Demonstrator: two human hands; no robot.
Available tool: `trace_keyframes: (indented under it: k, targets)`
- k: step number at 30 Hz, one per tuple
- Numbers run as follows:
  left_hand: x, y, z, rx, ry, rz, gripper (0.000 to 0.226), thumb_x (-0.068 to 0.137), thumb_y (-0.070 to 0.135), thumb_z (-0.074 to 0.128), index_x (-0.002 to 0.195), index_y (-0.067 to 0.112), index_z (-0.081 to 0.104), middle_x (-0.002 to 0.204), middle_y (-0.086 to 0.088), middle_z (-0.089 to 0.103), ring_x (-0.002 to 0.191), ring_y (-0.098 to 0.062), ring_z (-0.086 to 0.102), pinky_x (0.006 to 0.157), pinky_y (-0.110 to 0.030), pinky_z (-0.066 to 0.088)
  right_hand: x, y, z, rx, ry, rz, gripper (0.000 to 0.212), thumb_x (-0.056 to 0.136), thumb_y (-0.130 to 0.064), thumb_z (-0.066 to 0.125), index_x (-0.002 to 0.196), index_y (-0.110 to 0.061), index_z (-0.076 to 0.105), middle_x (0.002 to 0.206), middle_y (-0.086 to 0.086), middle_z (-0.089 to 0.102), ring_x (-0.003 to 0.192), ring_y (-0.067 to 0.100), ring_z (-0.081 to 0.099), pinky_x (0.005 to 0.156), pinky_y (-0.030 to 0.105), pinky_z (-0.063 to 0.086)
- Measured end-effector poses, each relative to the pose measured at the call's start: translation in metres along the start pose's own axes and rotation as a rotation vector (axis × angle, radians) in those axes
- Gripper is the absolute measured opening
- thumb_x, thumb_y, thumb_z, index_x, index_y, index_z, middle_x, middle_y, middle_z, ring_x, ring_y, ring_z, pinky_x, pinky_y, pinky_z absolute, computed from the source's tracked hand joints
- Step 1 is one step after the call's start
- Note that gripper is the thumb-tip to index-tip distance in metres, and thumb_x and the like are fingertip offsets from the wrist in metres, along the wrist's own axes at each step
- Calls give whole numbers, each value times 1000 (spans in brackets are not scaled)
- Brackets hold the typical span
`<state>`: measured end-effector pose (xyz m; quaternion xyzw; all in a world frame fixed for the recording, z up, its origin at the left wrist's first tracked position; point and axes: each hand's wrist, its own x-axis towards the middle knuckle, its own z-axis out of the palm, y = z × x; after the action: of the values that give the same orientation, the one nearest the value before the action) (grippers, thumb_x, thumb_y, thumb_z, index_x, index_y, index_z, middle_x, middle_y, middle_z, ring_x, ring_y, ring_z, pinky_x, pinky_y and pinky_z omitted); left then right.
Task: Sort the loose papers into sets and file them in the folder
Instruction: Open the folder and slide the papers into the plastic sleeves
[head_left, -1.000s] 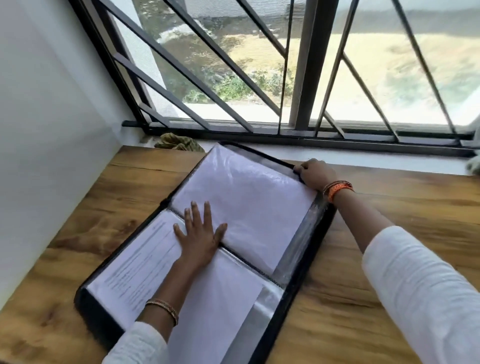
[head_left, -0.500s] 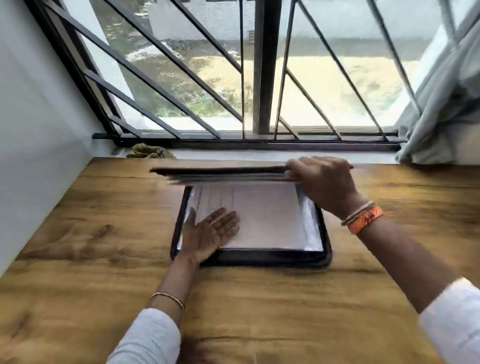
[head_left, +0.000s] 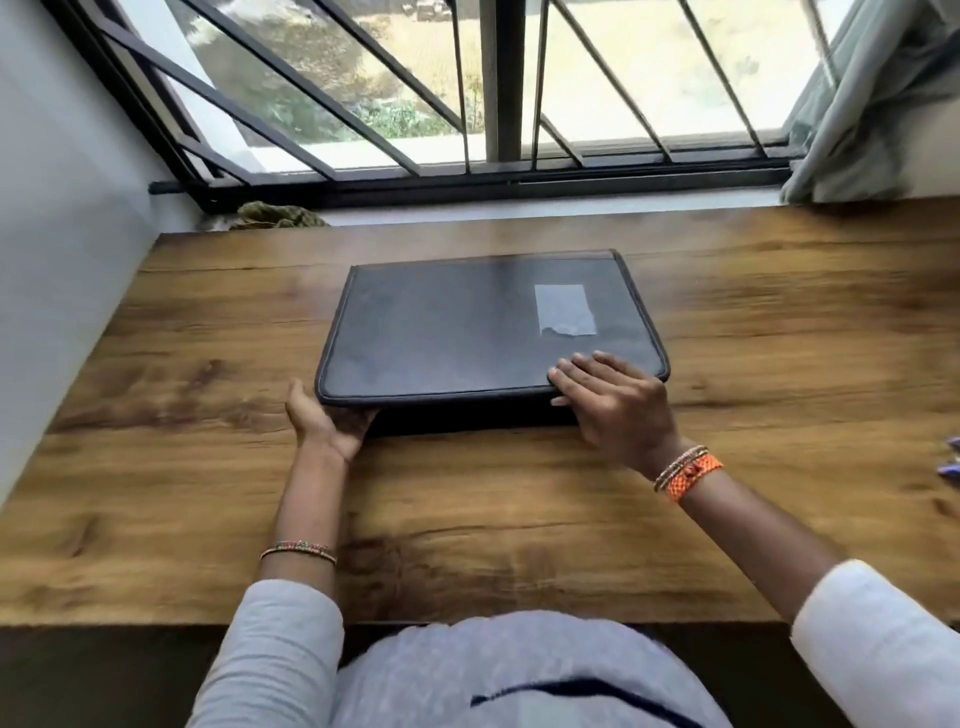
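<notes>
Black folder (head_left: 467, 332) looks stiff; our right hand (head_left: 613, 400) pinches its lower edge, left hand (head_left: 324, 421) spread underneath.

Matt dark folder (head_left: 467, 332); grained wood table (head_left: 208, 493).

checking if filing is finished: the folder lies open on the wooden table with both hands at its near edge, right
Not quite. In the head view the folder lies closed, its dark cover facing up, not open. The rest holds: it sits on the wooden table, with the left hand and right hand at its near edge.
</notes>
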<state>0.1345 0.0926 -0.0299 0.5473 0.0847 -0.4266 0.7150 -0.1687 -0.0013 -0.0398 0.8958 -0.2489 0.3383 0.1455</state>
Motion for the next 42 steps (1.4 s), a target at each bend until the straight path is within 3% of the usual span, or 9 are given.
trace_keyframes:
  k: [3,6,8,16,21,26,33,37,42]
  targets:
    - [-9,10,-11,599,421,739,25,88,15,47,105,4,61,106,-16,65,98,-32,61,82,-35,47,-25,-22,10,137,-143,216,32,95,-27,47,112,-14,72,117,4,69,112,20,64,100,36,46]
    - [-6,-1,-12,1290,-128,1284,45,90,11,46,134,4,47,136,-17,51,127,-27,45,106,-33,35,-37,-38,16,228,-228,413,36,88,-29,50,115,-17,70,120,2,66,118,16,60,105,33,38]
    - [9,-20,-18,1652,-346,1148,57,94,37,32,148,18,31,154,-9,29,143,-23,25,116,-35,16,-31,-37,13,210,-254,416,37,87,-31,48,111,-17,73,117,2,68,114,15,62,103,32,39]
    - [11,-24,-6,1926,-264,988,65,86,49,21,146,26,31,156,-4,26,142,-25,23,115,-41,14,21,-47,10,88,-324,555,28,83,-32,52,78,-17,74,83,2,73,78,17,66,90,34,42]
    - [22,-12,53,1851,-218,1002,40,91,30,40,124,9,48,131,-18,47,118,-35,46,98,-46,39,99,-32,54,151,-636,461,52,93,-40,43,141,-20,41,156,9,25,145,24,18,114,56,7]
    - [38,-34,53,1875,-237,943,56,96,44,24,150,30,22,159,-7,15,147,-24,10,117,-47,5,91,-47,98,108,-750,440,62,95,-46,15,153,-26,10,161,4,4,148,21,1,116,53,-5]
    - [46,-35,62,1930,-199,891,55,99,41,28,151,30,14,161,-5,6,147,-24,3,118,-51,1,96,-47,103,119,-778,462,61,99,-45,23,154,-26,4,162,4,-4,148,20,-7,116,52,-10]
    - [6,-66,92,1852,-251,955,55,97,36,35,147,15,26,158,-12,15,146,-29,12,114,-55,7,46,-16,45,149,-507,696,59,92,-33,38,149,-18,29,159,10,17,148,23,10,114,52,-2]
    - [-70,-153,177,1685,-754,1165,52,88,24,46,138,8,42,148,-16,36,137,-32,33,111,-52,24,-96,102,-80,-215,-252,1372,72,67,-24,35,137,-9,45,150,19,33,141,34,26,112,58,10]
